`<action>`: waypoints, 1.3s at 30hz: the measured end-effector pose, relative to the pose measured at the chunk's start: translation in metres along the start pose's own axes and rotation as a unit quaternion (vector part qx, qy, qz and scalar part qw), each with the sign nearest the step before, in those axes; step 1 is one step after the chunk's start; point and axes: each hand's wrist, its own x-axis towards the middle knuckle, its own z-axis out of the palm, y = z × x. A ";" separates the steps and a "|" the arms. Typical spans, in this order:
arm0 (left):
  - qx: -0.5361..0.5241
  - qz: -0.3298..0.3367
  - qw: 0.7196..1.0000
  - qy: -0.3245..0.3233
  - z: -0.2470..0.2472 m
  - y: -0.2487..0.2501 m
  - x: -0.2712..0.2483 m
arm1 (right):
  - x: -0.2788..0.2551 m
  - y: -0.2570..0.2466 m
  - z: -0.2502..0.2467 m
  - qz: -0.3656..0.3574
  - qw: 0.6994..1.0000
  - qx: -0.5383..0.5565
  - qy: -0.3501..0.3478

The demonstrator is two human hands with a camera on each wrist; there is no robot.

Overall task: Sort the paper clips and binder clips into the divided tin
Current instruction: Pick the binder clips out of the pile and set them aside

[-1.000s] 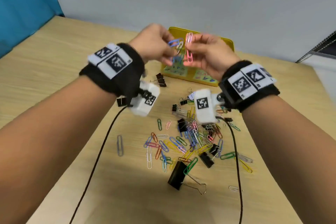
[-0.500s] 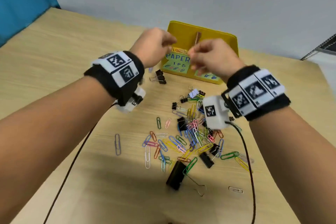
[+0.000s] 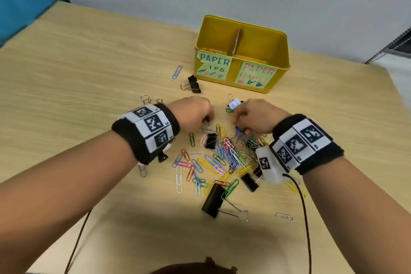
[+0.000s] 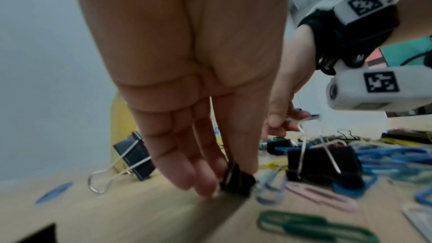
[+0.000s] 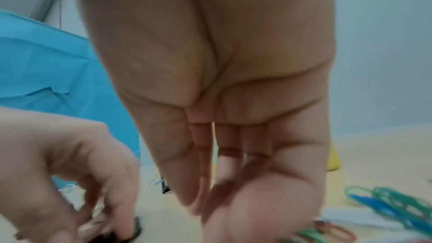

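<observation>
The yellow divided tin [image 3: 242, 22] stands at the back with a cardboard divider [image 3: 237, 40]. Its left half, labelled for paper clips, holds a few paper clips [image 3: 214, 51]. A pile of coloured paper clips and black binder clips [image 3: 222, 158] lies in front of it. My left hand [image 3: 206, 119] is down at the pile's far-left edge. It pinches a small black binder clip [image 4: 238, 182] that sits on the table. My right hand [image 3: 236, 121] hangs fingers-down over the pile's far side. Blur hides whether it holds anything.
A black binder clip [image 3: 194, 84] and a blue paper clip [image 3: 177, 72] lie left of the tin. A large binder clip [image 3: 213, 199] sits at the pile's near edge, a lone silver clip [image 3: 284, 216] to its right. Cables [image 3: 305, 218] trail toward me.
Both hands dropped from above the tin to the pile on the table. The paper clips they held a second ago are no longer in them. The left hand now pinches a small binder clip.
</observation>
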 end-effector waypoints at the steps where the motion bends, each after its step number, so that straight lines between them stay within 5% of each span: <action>1: -0.006 -0.010 1.000 -0.002 -0.003 -0.002 -0.003 | 0.002 -0.001 -0.004 -0.001 0.999 -0.017 0.040; 3: -0.057 -0.035 0.998 -0.002 -0.013 -0.002 -0.008 | 0.007 -0.007 -0.007 -0.014 0.994 -0.074 0.080; 8: -0.136 -0.207 0.957 0.152 -0.051 -0.033 -0.001 | 0.019 -0.028 -0.006 -0.048 0.986 -0.146 0.058; 10: -0.044 -0.243 0.966 0.081 -0.055 -0.050 0.006 | 0.023 -0.033 -0.005 -0.060 0.986 -0.116 0.101; 13: 0.081 -0.211 0.969 -0.096 -0.050 -0.057 0.012 | 0.027 -0.035 -0.002 -0.092 0.982 -0.109 0.124; 16: 0.134 -0.209 0.959 -0.140 -0.043 -0.054 -0.003 | 0.017 -0.033 0.005 -0.162 0.979 -0.096 0.078; 20: 0.188 -0.171 0.956 -0.146 -0.015 -0.028 -0.042 | 0.004 -0.024 0.019 -0.178 0.980 -0.094 0.001; 24: 0.158 -0.065 0.975 -0.145 0.007 0.018 -0.076 | 0.006 -0.017 0.024 -0.121 0.984 -0.130 0.031; 27: 0.136 -0.055 0.978 -0.150 0.013 0.027 -0.090 | 0.000 -0.020 0.017 -0.133 0.984 -0.096 0.065; 31: 0.137 -0.016 0.981 -0.135 0.012 0.041 -0.100 | 0.003 -0.038 0.025 -0.161 0.982 -0.099 -0.021; 35: -0.017 0.019 0.987 -0.158 0.003 0.042 -0.097 | 0.013 -0.031 0.026 -0.111 0.989 -0.081 0.056; 39: -0.083 0.008 0.993 -0.082 -0.002 0.026 -0.075 | 0.011 -0.001 0.009 0.001 0.983 -0.131 0.128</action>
